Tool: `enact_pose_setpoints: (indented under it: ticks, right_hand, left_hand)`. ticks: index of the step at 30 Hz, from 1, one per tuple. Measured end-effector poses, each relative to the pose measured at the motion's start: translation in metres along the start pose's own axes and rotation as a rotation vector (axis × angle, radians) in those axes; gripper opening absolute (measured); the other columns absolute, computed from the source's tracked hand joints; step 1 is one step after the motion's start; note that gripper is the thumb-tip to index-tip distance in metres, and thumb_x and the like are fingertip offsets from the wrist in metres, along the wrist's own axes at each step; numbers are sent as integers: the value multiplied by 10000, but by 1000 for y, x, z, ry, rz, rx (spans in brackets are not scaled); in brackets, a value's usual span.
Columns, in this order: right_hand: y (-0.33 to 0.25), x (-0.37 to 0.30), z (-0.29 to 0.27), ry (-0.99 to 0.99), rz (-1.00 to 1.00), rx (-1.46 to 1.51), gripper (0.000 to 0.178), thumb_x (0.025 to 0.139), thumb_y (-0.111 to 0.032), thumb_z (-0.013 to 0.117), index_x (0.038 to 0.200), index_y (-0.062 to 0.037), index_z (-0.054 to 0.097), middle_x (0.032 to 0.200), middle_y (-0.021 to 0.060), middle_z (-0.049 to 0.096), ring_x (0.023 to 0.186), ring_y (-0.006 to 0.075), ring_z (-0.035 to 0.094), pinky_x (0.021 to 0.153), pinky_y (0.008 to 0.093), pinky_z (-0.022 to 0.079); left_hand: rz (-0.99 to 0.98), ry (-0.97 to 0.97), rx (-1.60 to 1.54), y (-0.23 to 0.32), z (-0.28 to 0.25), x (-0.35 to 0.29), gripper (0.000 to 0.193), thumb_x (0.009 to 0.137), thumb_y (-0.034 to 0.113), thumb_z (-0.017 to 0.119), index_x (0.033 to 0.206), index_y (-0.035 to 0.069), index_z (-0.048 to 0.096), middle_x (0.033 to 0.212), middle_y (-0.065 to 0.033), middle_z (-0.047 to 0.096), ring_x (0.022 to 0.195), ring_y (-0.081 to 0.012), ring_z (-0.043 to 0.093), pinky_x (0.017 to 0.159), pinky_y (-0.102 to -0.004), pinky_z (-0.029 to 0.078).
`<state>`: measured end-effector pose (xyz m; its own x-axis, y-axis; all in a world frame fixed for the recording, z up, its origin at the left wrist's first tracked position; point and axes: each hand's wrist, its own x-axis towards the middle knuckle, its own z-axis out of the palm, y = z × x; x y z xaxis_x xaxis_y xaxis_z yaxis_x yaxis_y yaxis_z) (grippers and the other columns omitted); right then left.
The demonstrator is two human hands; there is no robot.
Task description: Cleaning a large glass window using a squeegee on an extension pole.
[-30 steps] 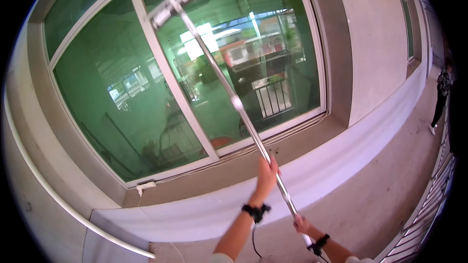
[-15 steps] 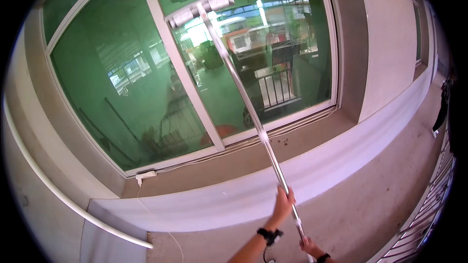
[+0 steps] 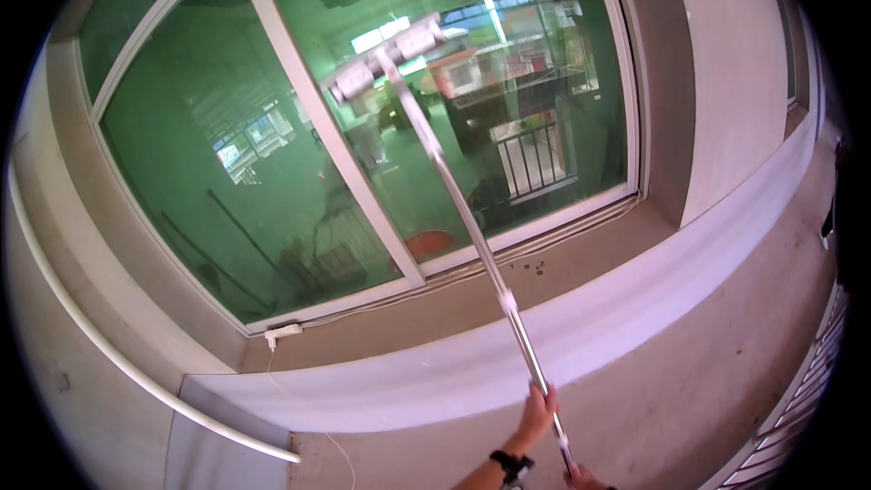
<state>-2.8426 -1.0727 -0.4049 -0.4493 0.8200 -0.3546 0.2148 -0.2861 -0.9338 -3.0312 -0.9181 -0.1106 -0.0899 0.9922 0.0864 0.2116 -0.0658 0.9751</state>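
Observation:
I hold a long-handled window squeegee by its shiny metal pole (image 3: 476,236). Its wide pale head (image 3: 386,59) lies tilted against the upper part of the right-hand window pane (image 3: 562,154), close to the middle frame bar. My left hand (image 3: 540,413), with a black band at the wrist, is wrapped round the pole. Lower down, my right hand (image 3: 585,479) closes on the pole near its bottom end; the picture's lower edge cuts off part of it. Green-tinted glass reflects buildings and railings.
A concrete sill (image 3: 381,331) juts out below the window, with a white plug adapter (image 3: 283,333) and thin cables on it. A white pipe (image 3: 118,358) curves along the left wall. Metal railings (image 3: 798,399) run at the right, and a dark-clothed person (image 3: 846,209) shows at the far right edge.
The squeegee head has slid down the pane, and the pole and both my hands have come lower with it. The view has shifted slightly.

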Motion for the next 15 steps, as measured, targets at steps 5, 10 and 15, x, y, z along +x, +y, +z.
enact_pose_setpoints:
  ticks: [5, 10, 15]
  right_hand:
    - [-229, 134, 2, 102, -217, -62, 664, 958, -562, 300, 624, -38, 535, 517, 106, 489, 523, 226, 519, 518, 388, 436]
    - [-403, 100, -7, -9, -266, 101, 723, 921, -678, 241, 589, -78, 471, 463, 27, 427, 414, 132, 442, 423, 276, 368]
    - [-287, 85, -27, 156, -262, -20, 659, 961, -588, 273, 603, -74, 477, 491, 20, 434, 446, 135, 455, 441, 282, 379]
  left_hand:
    - [340, 163, -3, 150, -88, 151, 209, 991, 232, 458, 941, 54, 362, 560, -7, 445, 424, -115, 486, 392, -272, 405]
    - [445, 147, -1, 271, -130, 186, 188, 992, 208, 445, 938, 51, 355, 577, -24, 459, 425, -122, 492, 387, -272, 403]
    - [350, 87, -117, 179, -75, 151, 159, 994, 188, 436, 944, 56, 363, 611, -24, 466, 453, -110, 498, 407, -261, 419]
